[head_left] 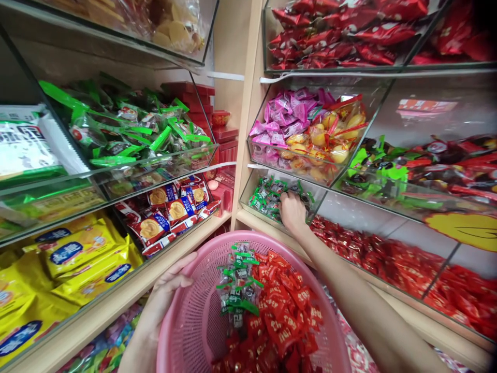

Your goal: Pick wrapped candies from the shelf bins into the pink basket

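The right hand (292, 211) fills the open mouth of the green-candy bin (272, 199). At twelve o'clock the glass shelf (306, 168) overhead hems it in; at six, the pink basket (205, 316) crowds below.

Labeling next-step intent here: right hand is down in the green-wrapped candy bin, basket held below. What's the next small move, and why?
Probably close the right hand on a few green-wrapped candies and lift them out. Its fingers are buried in that bin, and the pink basket, steadied at the rim by the left hand, already holds some of the same candies.
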### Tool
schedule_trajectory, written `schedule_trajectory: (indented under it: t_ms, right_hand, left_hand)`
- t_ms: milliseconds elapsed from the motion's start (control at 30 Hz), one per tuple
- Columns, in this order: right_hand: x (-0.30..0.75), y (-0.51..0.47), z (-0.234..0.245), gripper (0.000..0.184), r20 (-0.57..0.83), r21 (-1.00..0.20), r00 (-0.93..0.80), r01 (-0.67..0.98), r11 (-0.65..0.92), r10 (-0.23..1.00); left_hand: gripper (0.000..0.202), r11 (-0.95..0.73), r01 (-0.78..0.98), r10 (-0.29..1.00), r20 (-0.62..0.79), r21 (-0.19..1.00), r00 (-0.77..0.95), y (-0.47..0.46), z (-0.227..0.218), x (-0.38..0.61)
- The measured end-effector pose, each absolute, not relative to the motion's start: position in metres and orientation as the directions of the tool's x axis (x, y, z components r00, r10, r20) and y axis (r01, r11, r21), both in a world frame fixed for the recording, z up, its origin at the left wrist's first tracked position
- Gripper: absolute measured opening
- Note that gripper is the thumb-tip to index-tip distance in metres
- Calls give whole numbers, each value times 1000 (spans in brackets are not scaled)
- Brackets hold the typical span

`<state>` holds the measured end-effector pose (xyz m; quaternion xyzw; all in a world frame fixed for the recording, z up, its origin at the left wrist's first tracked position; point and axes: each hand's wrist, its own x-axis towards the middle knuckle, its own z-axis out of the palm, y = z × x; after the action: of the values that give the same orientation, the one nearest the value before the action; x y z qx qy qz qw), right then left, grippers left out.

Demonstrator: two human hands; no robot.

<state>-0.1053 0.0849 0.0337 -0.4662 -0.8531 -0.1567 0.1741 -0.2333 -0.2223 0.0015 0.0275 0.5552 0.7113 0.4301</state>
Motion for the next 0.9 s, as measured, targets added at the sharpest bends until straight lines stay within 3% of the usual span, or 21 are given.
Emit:
schedule_trajectory:
  t_ms: [900]
  right_hand:
    - [-105, 85, 32, 29, 447, 114, -484, 865, 489, 753]
  left_hand:
    - [70, -28, -574, 659, -416, 818, -626, -223, 3, -232]
